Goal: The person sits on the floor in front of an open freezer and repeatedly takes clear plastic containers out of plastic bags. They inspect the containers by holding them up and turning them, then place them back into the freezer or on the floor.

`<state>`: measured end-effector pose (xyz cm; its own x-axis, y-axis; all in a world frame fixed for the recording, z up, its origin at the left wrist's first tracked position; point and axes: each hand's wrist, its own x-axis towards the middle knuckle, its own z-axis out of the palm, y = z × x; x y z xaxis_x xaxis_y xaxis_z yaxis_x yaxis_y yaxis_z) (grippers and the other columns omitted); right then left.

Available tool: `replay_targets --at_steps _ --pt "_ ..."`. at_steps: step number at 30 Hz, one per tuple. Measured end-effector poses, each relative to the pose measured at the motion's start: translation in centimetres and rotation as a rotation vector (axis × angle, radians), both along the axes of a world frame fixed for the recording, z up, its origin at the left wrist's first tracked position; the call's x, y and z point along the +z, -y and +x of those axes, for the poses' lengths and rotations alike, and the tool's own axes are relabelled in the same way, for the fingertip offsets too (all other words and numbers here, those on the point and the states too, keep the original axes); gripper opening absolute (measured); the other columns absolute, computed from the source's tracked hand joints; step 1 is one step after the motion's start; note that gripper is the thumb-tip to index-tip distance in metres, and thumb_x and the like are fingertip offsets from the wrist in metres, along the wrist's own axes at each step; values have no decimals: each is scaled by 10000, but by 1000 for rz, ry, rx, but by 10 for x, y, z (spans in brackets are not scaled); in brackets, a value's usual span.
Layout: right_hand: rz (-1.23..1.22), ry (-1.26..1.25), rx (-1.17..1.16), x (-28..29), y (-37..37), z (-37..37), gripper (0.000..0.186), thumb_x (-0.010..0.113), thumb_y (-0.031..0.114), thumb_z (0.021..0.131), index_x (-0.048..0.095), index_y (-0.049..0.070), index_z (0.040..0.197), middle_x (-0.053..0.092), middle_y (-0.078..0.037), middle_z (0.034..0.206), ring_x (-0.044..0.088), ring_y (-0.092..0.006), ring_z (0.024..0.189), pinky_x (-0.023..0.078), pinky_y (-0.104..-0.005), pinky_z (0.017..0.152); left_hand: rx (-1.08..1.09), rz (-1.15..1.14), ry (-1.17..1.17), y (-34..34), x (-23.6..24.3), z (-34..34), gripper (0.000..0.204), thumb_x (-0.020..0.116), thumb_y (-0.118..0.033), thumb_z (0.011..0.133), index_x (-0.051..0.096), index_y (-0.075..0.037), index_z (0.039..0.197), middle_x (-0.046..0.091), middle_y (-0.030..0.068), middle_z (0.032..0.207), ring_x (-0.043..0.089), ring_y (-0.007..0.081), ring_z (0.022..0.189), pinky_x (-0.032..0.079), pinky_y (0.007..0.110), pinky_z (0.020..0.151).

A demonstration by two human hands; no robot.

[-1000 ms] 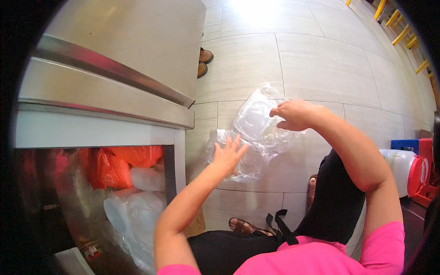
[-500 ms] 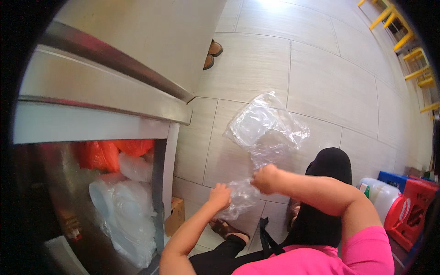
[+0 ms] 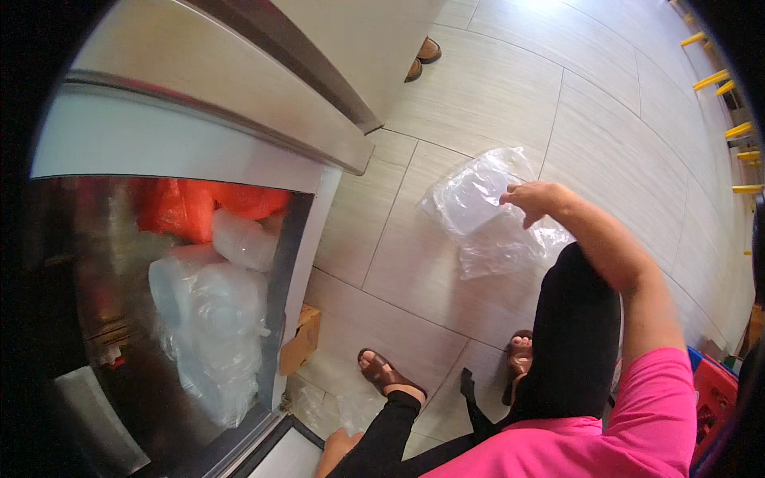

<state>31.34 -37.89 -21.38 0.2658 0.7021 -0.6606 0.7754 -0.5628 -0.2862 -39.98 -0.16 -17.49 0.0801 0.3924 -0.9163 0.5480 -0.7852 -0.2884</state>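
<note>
A clear plastic bag (image 3: 502, 251) lies crumpled on the floor in front of me, with a pale translucent container or stack of them (image 3: 466, 195) inside. My right hand (image 3: 532, 199) reaches over this package, fingers apart and bent downward, holding nothing; whether the fingertips touch the plastic I cannot tell. My left hand (image 3: 343, 440) is low beside my left leg, close to the cabinet. Next to it is a loose piece of clear plastic film (image 3: 355, 408). The left fingers are mostly hidden, so a grip on the film cannot be made out.
On the left an open cabinet (image 3: 323, 215) holds plastic-wrapped white containers (image 3: 219, 331) and red plastic bags (image 3: 179, 211). A cardboard box (image 3: 301, 338) stands by its edge. Another person's shoes (image 3: 422, 60) show beyond the cabinet. Yellow stools (image 3: 713, 80) and a red crate (image 3: 715, 402) are at the right.
My left hand has moved down and left, toward the cabinet, along with the clear film. My right hand has let go of the film and moved forward over the package. The view has shifted.
</note>
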Motion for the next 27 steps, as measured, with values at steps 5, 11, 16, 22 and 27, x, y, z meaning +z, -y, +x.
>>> replay_targets --at_steps 5,11,16,22,27 --pt "125 209 368 -25 78 -21 1066 884 327 637 271 297 1508 105 -86 1607 367 -300 1353 473 -424 984 430 -77 392 -3 37 96 459 639 -365 858 626 -43 1185 684 218 998 642 389 986 493 466 877" --pt "142 17 24 -44 85 -48 168 553 216 910 568 182 1074 563 -122 1200 601 -314 1051 539 -429 778 -235 -181 619 13 108 289 386 619 -218 887 563 -53 1232 640 174 1094 606 344 1036 484 426 885" --pt "225 34 -272 13 50 -3 300 603 287 911 552 132 1163 643 -158 1078 634 -334 967 523 -448 762 -369 -473 1095 90 92 412 348 624 -174 883 573 -65 1210 627 178 1098 601 371 1007 493 454 851" --pt "30 349 621 9 86 -24 861 760 474 752 340 264 1473 296 -72 1534 445 -235 1257 452 -374 924 -5 -777 1174 221 16 454 301 609 -174 898 597 -50 1172 647 172 1099 652 319 954 517 413 844" --pt "269 460 134 -44 124 -48 360 663 210 810 633 188 1167 437 -61 1411 465 -227 1219 436 -373 928 -148 -869 847 252 -22 414 324 603 -204 898 585 -80 1197 628 155 1172 606 337 1066 493 428 900"
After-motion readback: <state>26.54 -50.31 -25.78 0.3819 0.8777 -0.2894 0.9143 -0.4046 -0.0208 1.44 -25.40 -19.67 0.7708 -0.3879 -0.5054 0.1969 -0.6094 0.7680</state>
